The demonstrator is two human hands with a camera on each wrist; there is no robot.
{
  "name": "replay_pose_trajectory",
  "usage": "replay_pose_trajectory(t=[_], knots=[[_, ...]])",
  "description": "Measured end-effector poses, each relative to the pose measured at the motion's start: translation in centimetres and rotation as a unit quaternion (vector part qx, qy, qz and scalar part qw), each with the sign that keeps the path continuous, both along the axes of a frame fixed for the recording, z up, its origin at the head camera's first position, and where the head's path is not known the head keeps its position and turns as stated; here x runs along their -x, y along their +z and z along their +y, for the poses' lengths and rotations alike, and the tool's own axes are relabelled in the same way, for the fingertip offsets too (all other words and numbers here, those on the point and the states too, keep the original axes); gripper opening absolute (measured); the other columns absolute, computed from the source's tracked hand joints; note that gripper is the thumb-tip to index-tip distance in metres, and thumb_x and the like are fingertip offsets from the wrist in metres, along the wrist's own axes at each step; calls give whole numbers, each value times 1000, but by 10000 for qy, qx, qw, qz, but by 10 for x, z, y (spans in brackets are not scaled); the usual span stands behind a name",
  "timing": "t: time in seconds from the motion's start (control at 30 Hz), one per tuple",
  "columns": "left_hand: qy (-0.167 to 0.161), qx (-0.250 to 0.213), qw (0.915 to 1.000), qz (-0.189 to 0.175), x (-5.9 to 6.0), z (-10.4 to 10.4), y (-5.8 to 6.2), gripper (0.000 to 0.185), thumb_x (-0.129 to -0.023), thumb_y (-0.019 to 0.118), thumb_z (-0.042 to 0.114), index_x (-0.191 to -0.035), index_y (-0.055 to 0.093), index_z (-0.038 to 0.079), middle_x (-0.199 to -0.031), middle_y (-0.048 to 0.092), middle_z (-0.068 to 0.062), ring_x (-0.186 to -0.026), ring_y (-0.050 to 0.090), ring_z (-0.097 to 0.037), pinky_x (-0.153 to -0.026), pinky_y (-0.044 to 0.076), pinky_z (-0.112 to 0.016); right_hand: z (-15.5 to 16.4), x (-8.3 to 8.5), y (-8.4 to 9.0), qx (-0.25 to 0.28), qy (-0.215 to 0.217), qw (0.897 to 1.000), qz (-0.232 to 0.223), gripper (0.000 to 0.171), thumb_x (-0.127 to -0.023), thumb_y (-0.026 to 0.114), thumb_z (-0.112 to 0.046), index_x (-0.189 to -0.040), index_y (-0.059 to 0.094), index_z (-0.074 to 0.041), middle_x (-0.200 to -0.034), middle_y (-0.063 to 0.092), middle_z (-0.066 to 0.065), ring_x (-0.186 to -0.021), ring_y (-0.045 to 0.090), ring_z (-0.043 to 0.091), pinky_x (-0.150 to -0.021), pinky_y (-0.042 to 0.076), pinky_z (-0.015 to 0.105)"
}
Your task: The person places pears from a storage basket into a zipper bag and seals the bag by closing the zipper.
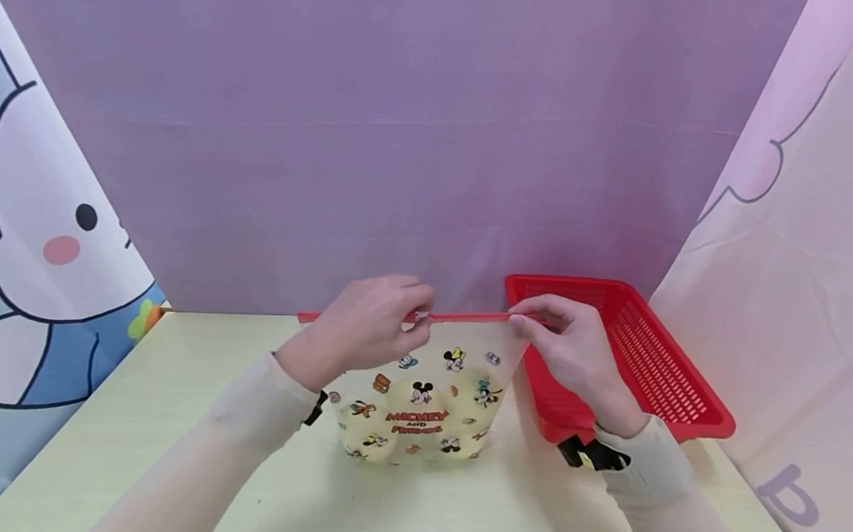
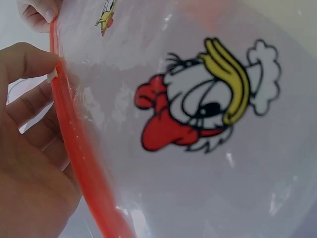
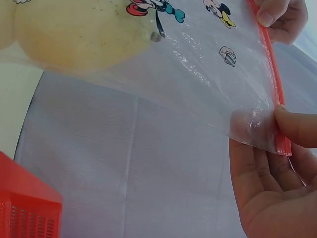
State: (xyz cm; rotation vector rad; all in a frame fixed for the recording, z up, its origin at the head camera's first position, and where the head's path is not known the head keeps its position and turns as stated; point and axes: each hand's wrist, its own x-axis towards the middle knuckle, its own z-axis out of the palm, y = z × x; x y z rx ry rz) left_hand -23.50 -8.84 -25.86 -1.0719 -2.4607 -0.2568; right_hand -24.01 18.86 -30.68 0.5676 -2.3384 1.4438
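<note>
Lilac cloth hangs behind a pale yellow-green surface (image 1: 159, 412), with cartoon-printed drapes at left and right.

At mid-scene, the left hand (image 1: 361, 328) pinches the red zip strip (image 1: 460, 315) of a clear plastic bag (image 1: 423, 399); its fingers (image 2: 29, 62) curl tight on a small white slider, thumb close against the strip. The right hand (image 1: 577, 353) pinches the same strip at its right end, fingers (image 3: 297, 126) narrow on the thin film just below the red edge. Between the two hands the strip is drawn straight and level, and a short length of it juts out past the left hand.

The bag is glossy, wrinkled film printed with cartoon characters and red lettering. Its bottom rests on the surface near the person, and it stands upright. Inside lie smooth, rounded, pale yellow fruits (image 1: 416, 399), finely speckled in the right wrist view.

Just right of the bag, touching or nearly so behind the right hand, a red plastic basket (image 1: 660, 359) with fine slotted mesh walls sits at an angle. Its far corner lies close to the backdrop.

Bare surface spreads to the left of the bag and in front of it, toward the near edge.
</note>
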Motion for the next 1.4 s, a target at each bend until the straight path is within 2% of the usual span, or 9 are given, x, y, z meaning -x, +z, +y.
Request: replay_pose_trajectory(t=[0.43,0.7,1.17,1.4], knots=[[-6,-86,9999,-87,2,-2,-2,7,-90,62,11,-84,61,15,-79,58,4,-68,51,-10,-58,46,-26,0,-1,0,19,49,10000,0,15,-94,74,-14,-107,76,-8,-100,75,8,-83,69,22,-75,59,25],[-58,-155,9999,-50,0,-7,-2,7,-90,64,11,-84,61,15,-79,56,5,-69,51,-11,-59,48,-25,1,-1,1,-26,44,10000,-34,15,-94,75,-15,-107,76,-8,-100,74,7,-83,69,22,-74,60,28],[29,-339,9994,-6,-4,-36,-3,8,-89,65,9,-83,63,15,-77,55,5,-67,49,-10,-57,45,-27,6,1,-1,-83,-59,9999,-23,19,-94,75,-18,-110,76,-8,-102,74,7,-85,69,22,-74,59,26],[48,-404,9992,21,-4,-42,-6,7,-89,65,10,-84,64,14,-77,55,4,-66,47,-10,-56,43,-27,5,1,-1,-120,-76,9999,-47,21,-94,75,-20,-111,75,-8,-104,74,7,-87,69,23,-75,60,29]])
